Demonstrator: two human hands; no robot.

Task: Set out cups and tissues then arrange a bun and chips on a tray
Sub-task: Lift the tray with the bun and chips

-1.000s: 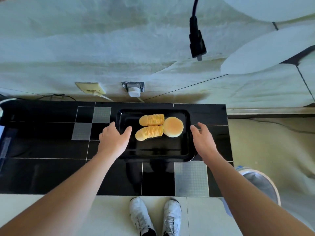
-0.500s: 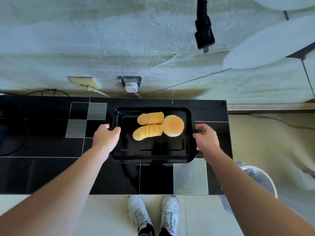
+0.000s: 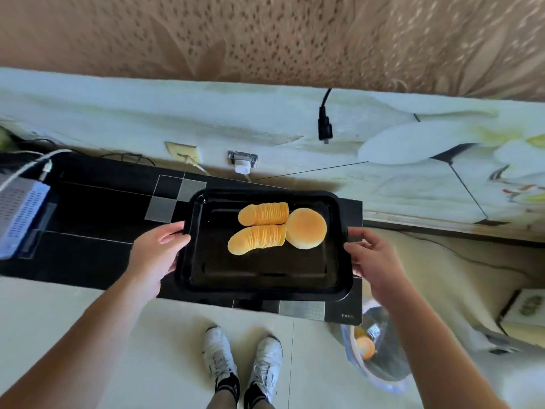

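Observation:
A black tray [image 3: 259, 278] is held above the black tiled counter [image 3: 97, 219], tilted slightly, its near edge past the counter's front. On it lie a round bun [image 3: 306, 228] and two stacks of chips [image 3: 259, 225] to the bun's left, touching it. My left hand [image 3: 156, 252] grips the tray's left rim. My right hand [image 3: 371, 255] grips its right rim. No cups or tissues are in view.
A white-and-blue perforated device [image 3: 20, 211] with cables sits on the counter's far left. Wall sockets [image 3: 241, 160] and a hanging black plug [image 3: 324, 125] are on the wall behind. A bin [image 3: 380, 358] stands on the floor at right, near my shoes [image 3: 244, 361].
Both hands closed on the tray's side rims, then lifted it off the counter and toward me. The view has tilted up and back, showing more wall and floor.

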